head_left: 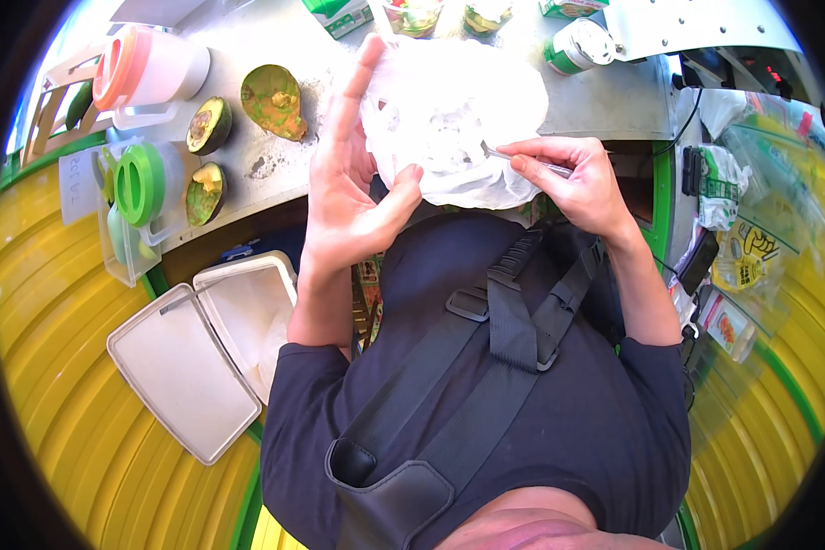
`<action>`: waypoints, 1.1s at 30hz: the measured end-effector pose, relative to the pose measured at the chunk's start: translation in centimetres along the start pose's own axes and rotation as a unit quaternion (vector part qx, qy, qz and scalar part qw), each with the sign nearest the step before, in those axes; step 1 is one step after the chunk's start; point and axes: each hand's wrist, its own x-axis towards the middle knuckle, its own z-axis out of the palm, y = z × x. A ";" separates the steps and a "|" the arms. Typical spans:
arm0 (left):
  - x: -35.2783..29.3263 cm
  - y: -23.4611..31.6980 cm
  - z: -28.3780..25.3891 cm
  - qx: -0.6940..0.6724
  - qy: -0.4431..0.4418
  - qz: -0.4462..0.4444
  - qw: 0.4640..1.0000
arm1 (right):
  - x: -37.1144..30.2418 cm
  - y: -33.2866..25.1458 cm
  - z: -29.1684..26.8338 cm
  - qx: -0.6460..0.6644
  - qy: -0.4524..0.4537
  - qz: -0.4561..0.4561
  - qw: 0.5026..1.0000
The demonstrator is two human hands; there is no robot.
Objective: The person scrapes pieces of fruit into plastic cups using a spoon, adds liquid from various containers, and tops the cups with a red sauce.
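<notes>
A white plastic bag (467, 87), bright and crumpled, is spread in front of me at the counter's near edge. Whatever lies in its middle is washed out by the glare. Along its left side stands my left hand (353, 183), fingers stretched upward and thumb apart, holding nothing. My right hand (568, 179) pinches a slim metal utensil (545, 166) over the bag's near right part. Its tip points left, but I cannot tell if it is a spoon or a fork. To the left lie two cut avocado pieces (209, 126) and a larger scraped avocado skin (273, 101).
On the left are a pitcher with a pink lid (160, 69) and one with a green lid (139, 185). An open white bin (188, 367) sits below the counter (266, 174). A can (582, 46) and filled clear cups (412, 16) stand behind; plastic bags (752, 192) hang right.
</notes>
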 end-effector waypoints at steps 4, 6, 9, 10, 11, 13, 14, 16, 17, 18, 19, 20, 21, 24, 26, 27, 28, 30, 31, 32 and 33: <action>0.2 -0.1 -0.1 0.004 -0.001 0.006 1.000 | -0.4 -1.6 -0.5 0.009 -0.011 -0.017 1.000; 0.4 0.0 -0.1 0.013 0.003 0.004 1.000 | -0.6 -2.8 -1.3 0.005 -0.026 -0.007 1.000; 0.6 0.0 -0.4 -0.008 -0.006 -0.004 1.000 | -0.8 -5.1 -2.8 0.064 -0.031 0.031 0.997; 0.5 0.0 -0.4 -0.008 -0.004 -0.002 1.000 | -0.7 -5.8 -3.4 0.074 -0.015 0.004 0.997; 0.5 0.0 -0.5 -0.005 0.000 -0.002 1.000 | -0.3 -6.7 -4.3 0.060 0.007 0.005 0.998; 0.4 -0.1 -0.6 -0.003 0.007 0.000 1.000 | 0.4 -8.5 -6.3 0.033 0.052 0.008 0.998; 0.3 -0.1 -0.7 -0.013 0.007 -0.006 1.000 | 1.4 -8.4 -6.5 -0.013 0.108 -0.037 0.993; 0.5 0.1 -0.5 -0.028 0.001 -0.013 1.000 | 3.0 -9.0 -8.3 0.008 0.121 -0.037 0.992; 0.5 0.2 -0.2 -0.034 0.032 -0.018 0.999 | 4.2 -8.9 -9.0 -0.035 0.144 -0.057 0.987; 0.5 0.3 0.0 -0.041 0.061 -0.024 0.997 | 5.5 -8.9 -9.5 -0.077 0.166 -0.078 0.980; 0.4 0.2 -0.1 -0.041 0.068 -0.024 0.997 | 7.3 -7.7 -9.3 -0.089 0.170 -0.111 0.975; 0.4 0.2 -0.2 -0.043 0.069 -0.032 0.996 | 9.2 -6.6 -9.0 -0.101 0.175 -0.143 0.969; 0.5 0.1 -0.2 -0.047 0.066 -0.041 0.996 | 11.1 -4.7 -9.3 -0.194 0.198 -0.205 0.939; 0.2 -0.1 -0.5 -0.045 0.078 -0.043 0.995 | 12.3 -4.6 -7.8 -0.415 0.216 -0.158 0.870; 0.2 -0.2 -0.8 -0.039 0.054 -0.038 0.997 | 12.9 -3.9 -7.8 -0.633 0.228 -0.281 0.685; 0.2 -0.2 -1.0 -0.034 0.045 -0.036 0.998 | 12.7 -4.3 -7.4 -0.629 0.235 -0.278 0.687; 0.0 -0.3 -1.2 -0.031 0.036 -0.035 0.998 | 12.4 -4.6 -7.2 -0.630 0.231 -0.281 0.687; 0.0 -0.5 -1.1 -0.026 0.039 -0.028 0.999 | 11.8 -5.0 -7.1 -0.529 0.278 -0.213 0.773; -0.1 -0.5 -1.1 -0.025 0.040 -0.026 0.999 | 11.9 -4.8 -7.6 -0.430 0.272 -0.201 0.837; -0.1 -0.7 -1.2 -0.032 0.038 -0.019 0.999 | 11.9 -4.7 -8.3 -0.432 0.271 -0.201 0.837; -0.1 -0.8 -1.2 -0.036 0.036 -0.016 0.999 | 11.8 -4.9 -9.2 -0.322 0.245 -0.190 0.895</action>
